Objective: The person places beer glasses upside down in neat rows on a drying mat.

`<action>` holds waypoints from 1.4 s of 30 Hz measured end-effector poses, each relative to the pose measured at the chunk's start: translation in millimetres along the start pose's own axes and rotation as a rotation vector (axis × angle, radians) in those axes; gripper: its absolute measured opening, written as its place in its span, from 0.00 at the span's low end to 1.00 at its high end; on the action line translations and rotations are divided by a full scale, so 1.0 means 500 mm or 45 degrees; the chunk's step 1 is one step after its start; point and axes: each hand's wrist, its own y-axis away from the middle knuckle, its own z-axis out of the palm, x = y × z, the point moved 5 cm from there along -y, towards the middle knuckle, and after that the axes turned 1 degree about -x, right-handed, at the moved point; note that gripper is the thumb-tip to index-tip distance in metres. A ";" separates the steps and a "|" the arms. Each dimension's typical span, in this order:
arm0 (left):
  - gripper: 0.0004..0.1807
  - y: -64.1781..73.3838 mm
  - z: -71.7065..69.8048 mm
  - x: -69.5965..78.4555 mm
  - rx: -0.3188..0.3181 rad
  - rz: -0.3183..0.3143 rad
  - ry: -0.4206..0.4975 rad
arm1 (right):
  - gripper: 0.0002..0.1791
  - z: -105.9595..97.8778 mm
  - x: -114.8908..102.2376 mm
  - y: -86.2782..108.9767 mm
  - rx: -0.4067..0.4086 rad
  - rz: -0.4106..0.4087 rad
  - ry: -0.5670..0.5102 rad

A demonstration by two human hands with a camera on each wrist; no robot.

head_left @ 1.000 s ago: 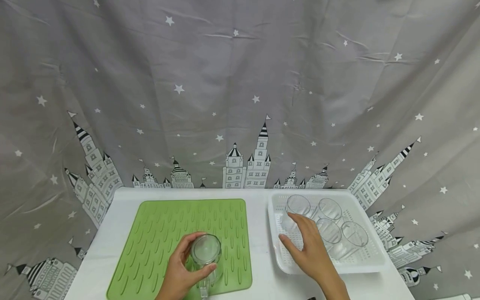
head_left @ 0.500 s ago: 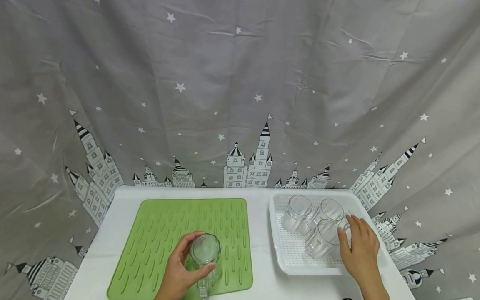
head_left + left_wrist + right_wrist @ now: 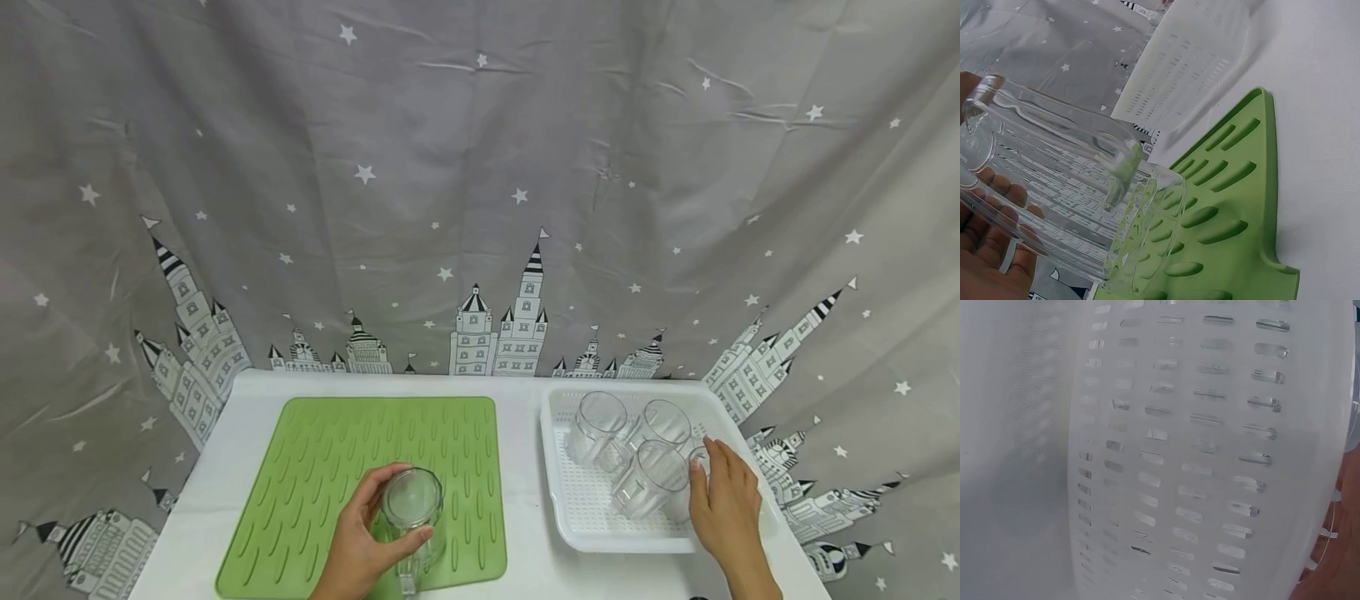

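Observation:
In the head view my left hand [image 3: 371, 533] holds a clear glass mug [image 3: 414, 500] upside down over the front right of the green drying mat [image 3: 330, 467]. Its handle points toward me. Seen from the left wrist, fingers wrap the mug's side [image 3: 1066, 181], and its rim is down at the mat's ridges. My right hand [image 3: 726, 500] reaches into the white basket [image 3: 592, 533] and grips the front-right glass mug [image 3: 699, 457], thumb on its left and fingers on its far side. Most of that mug is hidden by the hand.
Three more glass mugs stand in the basket: one at the back left [image 3: 600, 417], another at the back right [image 3: 663, 425], and one in front [image 3: 656, 475]. The basket's slotted wall [image 3: 1197, 456] fills the right wrist view. A grey curtain [image 3: 480, 183] hangs behind the white table [image 3: 525, 492].
My right hand has moved right from above the basket's left part and come down on the front-right mug. My left hand stays in place with its mug.

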 end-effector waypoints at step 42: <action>0.45 -0.210 -0.294 -0.016 0.050 0.197 -0.628 | 0.26 0.010 -0.001 -0.001 0.044 -0.057 -0.015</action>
